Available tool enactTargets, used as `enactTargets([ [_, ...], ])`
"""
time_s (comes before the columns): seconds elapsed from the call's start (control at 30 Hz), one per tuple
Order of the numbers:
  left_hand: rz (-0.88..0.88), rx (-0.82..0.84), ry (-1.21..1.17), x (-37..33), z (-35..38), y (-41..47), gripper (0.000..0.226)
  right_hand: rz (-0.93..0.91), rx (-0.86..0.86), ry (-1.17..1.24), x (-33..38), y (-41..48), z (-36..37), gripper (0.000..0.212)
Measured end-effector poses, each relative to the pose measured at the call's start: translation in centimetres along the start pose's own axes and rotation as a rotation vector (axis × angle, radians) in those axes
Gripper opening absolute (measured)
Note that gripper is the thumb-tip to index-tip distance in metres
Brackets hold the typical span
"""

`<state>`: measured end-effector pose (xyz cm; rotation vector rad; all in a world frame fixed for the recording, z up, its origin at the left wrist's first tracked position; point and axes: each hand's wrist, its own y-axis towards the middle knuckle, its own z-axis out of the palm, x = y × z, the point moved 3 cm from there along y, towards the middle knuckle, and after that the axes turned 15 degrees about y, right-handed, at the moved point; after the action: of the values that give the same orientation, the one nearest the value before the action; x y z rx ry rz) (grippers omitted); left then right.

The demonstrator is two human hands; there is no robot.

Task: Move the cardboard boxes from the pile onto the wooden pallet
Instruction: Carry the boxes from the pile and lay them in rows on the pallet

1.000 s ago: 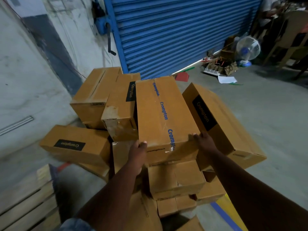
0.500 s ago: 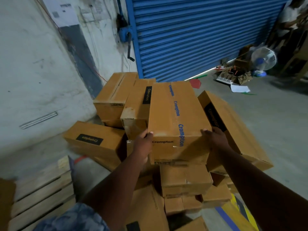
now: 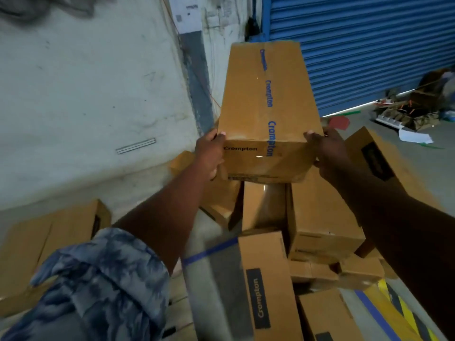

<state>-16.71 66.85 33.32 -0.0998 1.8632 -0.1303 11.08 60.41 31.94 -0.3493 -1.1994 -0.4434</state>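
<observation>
A long brown cardboard box (image 3: 248,99) sealed with blue Crompton tape is lifted clear above the pile. My left hand (image 3: 210,153) grips its near left corner and my right hand (image 3: 327,150) grips its near right corner, thumbs on top. Below lies the pile of similar boxes (image 3: 322,217), with one black-labelled box (image 3: 268,281) nearest me. The wooden pallet (image 3: 182,313) shows only as a few pale slats at the bottom, beside my left sleeve. One cardboard box (image 3: 44,244) sits low on the left.
A white wall (image 3: 86,94) stands left, a blue roller shutter (image 3: 369,45) at the back right. Clutter and papers (image 3: 408,116) lie on the floor by the shutter. Blue and yellow floor tape (image 3: 391,313) runs at the lower right.
The box has risen off the pile and swung left and up with both hands still gripping it. My view has turned left toward the wall and pallet side.
</observation>
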Motion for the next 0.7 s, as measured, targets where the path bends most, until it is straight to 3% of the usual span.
enactTargets([
  [0.07,0.012,-0.055,0.033,1.3,-6.9,-0.6,0.047,0.016,0.049,0.016,-1.0,-3.3,5.4,0.022],
  [0.33,0.073,-0.217,0.057,4.7,-32.3,-7.9,0.025,0.115,0.205,0.066,-7.2,-15.3,26.1,0.04],
  [0.4,0.07,-0.252,0.055,5.8,-36.5,-9.5,0.024,0.147,0.252,0.073,-9.0,-17.6,30.0,0.053],
  [0.53,0.019,-0.337,0.071,9.2,-43.3,-10.9,0.022,0.192,0.312,0.031,-11.9,-21.2,36.0,0.028],
  [0.7,-0.032,-0.392,0.086,14.1,-48.5,-10.6,0.024,0.232,0.349,-0.054,-16.6,-22.1,42.2,0.038],
])
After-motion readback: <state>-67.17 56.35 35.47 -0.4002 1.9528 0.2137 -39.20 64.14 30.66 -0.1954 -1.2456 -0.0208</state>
